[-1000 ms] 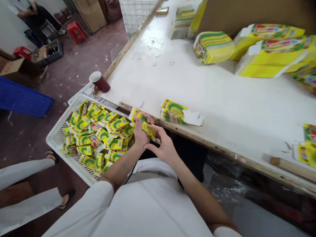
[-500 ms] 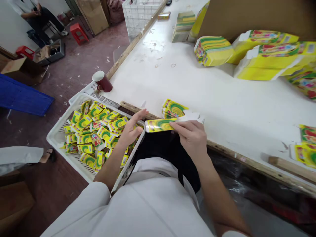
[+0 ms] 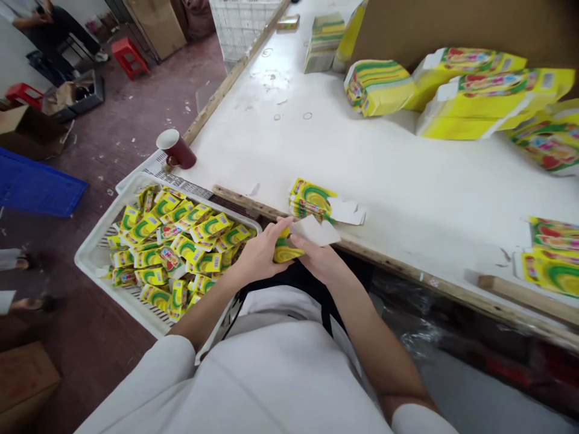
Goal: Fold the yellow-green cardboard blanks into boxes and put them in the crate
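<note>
Between my two hands, just off the table's near edge, is a small yellow and green carton (image 3: pixel 286 252) with its white end flaps standing out to the right. My left hand (image 3: pixel 262 253) is closed around its left end. My right hand (image 3: pixel 321 259) grips it near the white flaps, fingers partly hidden. A short stack of flattened cartons (image 3: pixel 312 198) lies on the table just beyond my hands. To my left, a white plastic basket (image 3: pixel 93 256) holds many folded yellow cartons (image 3: pixel 185 247), reaching close to my left forearm.
A maroon mug (image 3: pixel 183 154) stands at the table's left corner. Bundles of flat cartons (image 3: pixel 384 90) line the far side by a cardboard sheet (image 3: pixel 474 30). More cartons (image 3: pixel 549 265) lie at right near a wooden strip (image 3: pixel 529 295). Another person sits at upper left near a red stool (image 3: pixel 129 57).
My left hand has moved right and closed on the carton, which was flat in my right hand before. The carton has turned and its white flaps now stand up to the right.
</note>
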Available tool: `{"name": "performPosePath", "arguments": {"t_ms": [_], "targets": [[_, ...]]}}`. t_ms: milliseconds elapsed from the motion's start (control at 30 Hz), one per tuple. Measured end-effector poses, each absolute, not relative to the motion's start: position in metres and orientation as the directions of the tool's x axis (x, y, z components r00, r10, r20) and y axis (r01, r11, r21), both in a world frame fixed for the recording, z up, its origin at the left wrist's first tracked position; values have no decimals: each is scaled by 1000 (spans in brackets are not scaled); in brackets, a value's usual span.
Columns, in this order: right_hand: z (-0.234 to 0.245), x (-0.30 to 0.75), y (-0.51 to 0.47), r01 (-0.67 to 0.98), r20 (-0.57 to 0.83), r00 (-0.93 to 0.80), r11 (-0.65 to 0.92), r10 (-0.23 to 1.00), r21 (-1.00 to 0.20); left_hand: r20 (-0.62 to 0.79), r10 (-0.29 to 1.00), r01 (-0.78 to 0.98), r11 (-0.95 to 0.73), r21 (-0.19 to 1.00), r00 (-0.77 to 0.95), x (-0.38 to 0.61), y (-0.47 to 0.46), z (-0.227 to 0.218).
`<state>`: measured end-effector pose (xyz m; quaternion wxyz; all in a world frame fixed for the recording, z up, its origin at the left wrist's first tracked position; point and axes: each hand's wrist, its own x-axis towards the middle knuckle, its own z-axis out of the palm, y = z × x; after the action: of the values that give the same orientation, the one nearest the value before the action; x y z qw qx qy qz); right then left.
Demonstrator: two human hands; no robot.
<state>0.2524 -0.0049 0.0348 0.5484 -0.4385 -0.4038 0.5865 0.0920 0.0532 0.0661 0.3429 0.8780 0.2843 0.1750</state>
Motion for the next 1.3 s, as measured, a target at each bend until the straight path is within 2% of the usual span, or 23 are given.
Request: {"name": "performPosePath", "arguments": {"t_ms": [67, 200, 267, 367, 433, 500, 567, 633, 833, 900, 1067, 1233, 1300], "targets": [[31, 250, -3, -343, -88, -69, -106, 994, -933, 125, 593, 365, -634, 682, 796, 93, 51, 63], [34, 249, -8, -270, -17, 46, -4, 999, -963, 124, 618, 350, -586, 731, 776, 93, 53, 58], [38, 250, -12, -133, 70, 44, 76, 997, -988, 95, 631, 339, -531, 777, 770, 93, 56, 56], [44, 250, -17, 219, 228, 15, 219, 974, -951, 143, 647, 287, -511, 810, 749, 94, 60, 54], [44, 250, -17, 379, 296, 68, 250, 953, -891, 209, 673, 295, -553, 779, 710, 95, 62, 56], [43, 252, -17, 444, 345, 156, 246, 926, -862, 221, 704, 379, -588, 715, 676, 93, 64, 60], [40, 255, -16, 471, 375, 171, 259, 911, -843, 191, 727, 464, -594, 657, 660, 88, 65, 65], [39, 260, -16, 488, 375, 89, 288, 923, -824, 172, 729, 500, -601, 623, 662, 82, 65, 69], [50, 282, -19, 489, 285, -146, 319, 947, -812, 162, 676, 481, -651, 587, 718, 74, 69, 78], [55, 283, -18, 503, 267, -135, 298, 954, -811, 171, 661, 472, -670, 574, 731, 78, 70, 82], [52, 270, -12, 537, 321, 73, 234, 944, -810, 208, 686, 517, -683, 516, 697, 83, 73, 85], [45, 278, -11, 495, 249, -92, 261, 964, -829, 136, 672, 503, -658, 561, 728, 78, 73, 77], [45, 280, -10, 484, 265, -56, 258, 963, -836, 151, 687, 495, -641, 587, 711, 79, 71, 74]]}}
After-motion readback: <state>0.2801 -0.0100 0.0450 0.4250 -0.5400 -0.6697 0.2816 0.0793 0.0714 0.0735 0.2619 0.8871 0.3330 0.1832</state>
